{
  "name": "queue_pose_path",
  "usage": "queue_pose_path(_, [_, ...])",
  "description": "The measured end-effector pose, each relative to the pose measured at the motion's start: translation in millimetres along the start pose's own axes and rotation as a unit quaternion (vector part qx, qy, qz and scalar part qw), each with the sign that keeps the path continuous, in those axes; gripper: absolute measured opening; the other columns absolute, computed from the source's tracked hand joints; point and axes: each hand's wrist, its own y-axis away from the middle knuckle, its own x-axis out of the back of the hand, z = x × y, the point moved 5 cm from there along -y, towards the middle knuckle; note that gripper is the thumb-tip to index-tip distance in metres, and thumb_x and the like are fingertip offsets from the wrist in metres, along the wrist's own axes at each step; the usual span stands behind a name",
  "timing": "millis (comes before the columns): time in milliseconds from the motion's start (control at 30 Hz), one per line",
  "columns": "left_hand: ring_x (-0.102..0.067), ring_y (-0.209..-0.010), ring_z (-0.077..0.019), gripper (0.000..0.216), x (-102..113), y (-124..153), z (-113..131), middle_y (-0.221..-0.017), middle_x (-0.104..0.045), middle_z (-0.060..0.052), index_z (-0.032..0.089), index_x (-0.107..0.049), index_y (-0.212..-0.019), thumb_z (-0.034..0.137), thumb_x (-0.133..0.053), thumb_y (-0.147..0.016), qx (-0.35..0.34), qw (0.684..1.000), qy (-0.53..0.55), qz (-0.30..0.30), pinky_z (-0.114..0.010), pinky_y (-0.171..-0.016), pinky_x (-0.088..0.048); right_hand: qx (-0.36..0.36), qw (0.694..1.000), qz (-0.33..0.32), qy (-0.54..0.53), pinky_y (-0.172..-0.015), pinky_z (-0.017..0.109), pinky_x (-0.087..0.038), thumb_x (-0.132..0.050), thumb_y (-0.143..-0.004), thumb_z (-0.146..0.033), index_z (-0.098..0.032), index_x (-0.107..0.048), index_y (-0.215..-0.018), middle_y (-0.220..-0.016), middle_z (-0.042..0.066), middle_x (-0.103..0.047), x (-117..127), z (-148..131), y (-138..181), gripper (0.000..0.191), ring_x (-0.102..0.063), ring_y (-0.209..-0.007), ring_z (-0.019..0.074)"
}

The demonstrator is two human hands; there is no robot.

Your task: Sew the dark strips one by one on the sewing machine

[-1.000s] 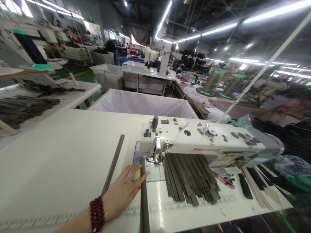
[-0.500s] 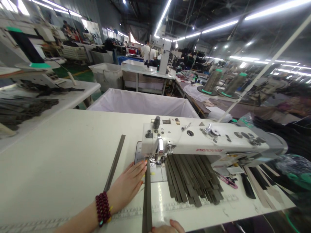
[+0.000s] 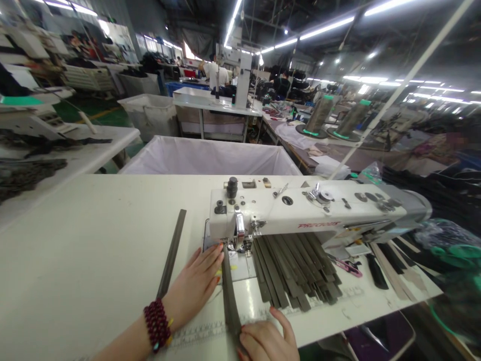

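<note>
Crowded All Around Me

Just ahead of me I see a large, pale-lined bin point(image 3: 210, 154), with a grey bin point(image 3: 150, 118) and a white table point(image 3: 197, 100) behind it. Farther off is a person point(image 3: 218, 73) in a white top, and long, bright lights point(image 3: 326, 28) run high overhead.

One head-worn camera looks forward and down from the near side of the desk point(image 3: 93, 250). The left hand point(image 3: 199, 283) and right hand point(image 3: 268, 341) lie close below it, the sewing machine point(image 3: 285, 215) near and right of centre. The wide view reaches far past a white-lined bin point(image 3: 210, 156), up to a ceiling light point(image 3: 326, 28).
</note>
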Motion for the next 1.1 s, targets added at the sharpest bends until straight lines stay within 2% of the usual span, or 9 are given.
queue_pose_path(67, [-0.044,-0.136,-0.0249,0.047,-1,-1,-3,-0.148,-0.048,-0.010,0.017,-0.045,-0.143,0.023,-0.043,-0.097,-0.002,1.000,0.002,0.002,-0.048,-0.114,-0.035,0.012,0.999,0.033,-0.015,-0.110,0.034,-0.030,-0.048,-0.094,-0.019,-0.023,-0.062,-0.086,-0.076,-0.005,-0.071,0,3,-9,0.017,-0.066,-0.066,0.0095])
queue_pose_path(133, [-0.043,-0.136,-0.0256,0.047,-2,-3,-5,-0.147,-0.049,-0.011,0.016,-0.045,-0.143,0.024,-0.043,-0.097,-0.003,1.000,0.004,0.007,-0.049,-0.113,-0.035,0.023,0.999,0.030,-0.016,-0.109,0.035,-0.030,-0.048,-0.095,-0.019,-0.023,-0.063,-0.087,-0.077,-0.004,-0.071,-1,5,-19,0.017,-0.065,-0.066,0.0096])
queue_pose_path(333, [-0.046,-0.133,-0.0273,0.046,-2,-7,-8,-0.142,-0.054,-0.012,0.015,-0.046,-0.141,0.028,-0.047,-0.097,-0.010,1.000,-0.005,0.010,-0.049,-0.112,-0.036,0.051,0.998,-0.028,-0.005,-0.111,0.038,-0.023,-0.052,-0.093,-0.018,-0.019,-0.064,-0.091,-0.082,-0.001,-0.069,-9,12,-36,0.012,-0.062,-0.073,0.0116])
queue_pose_path(633, [-0.051,-0.127,-0.0290,0.045,-4,-10,-12,-0.137,-0.057,-0.013,0.012,-0.049,-0.138,0.031,-0.048,-0.097,-0.011,1.000,-0.006,0.004,-0.051,-0.110,-0.038,0.049,0.991,-0.114,0.057,-0.096,0.039,-0.031,-0.051,-0.096,-0.019,-0.021,-0.063,-0.091,-0.070,-0.002,-0.057,-35,22,-50,0.013,-0.049,-0.071,0.0152])
queue_pose_path(900, [-0.051,-0.127,-0.0288,0.044,-3,-9,-12,-0.136,-0.058,-0.013,0.012,-0.051,-0.137,0.029,-0.046,-0.097,-0.018,1.000,0.004,0.005,-0.052,-0.111,-0.037,0.068,0.972,-0.200,0.106,-0.099,0.043,-0.030,-0.063,-0.089,-0.017,-0.020,-0.058,-0.081,-0.074,-0.001,-0.059,-65,33,-61,0.010,-0.050,-0.079,0.0176])
queue_pose_path(1100, [-0.052,-0.125,-0.0286,0.041,-3,-11,-11,-0.134,-0.059,-0.013,0.013,-0.053,-0.134,0.029,-0.046,-0.097,-0.017,1.000,-0.004,0.012,-0.051,-0.109,-0.038,0.058,0.963,-0.226,0.132,-0.098,0.042,-0.031,-0.065,-0.088,-0.017,-0.020,-0.059,-0.081,-0.076,-0.001,-0.063,-78,37,-79,0.010,-0.054,-0.078,0.0177])
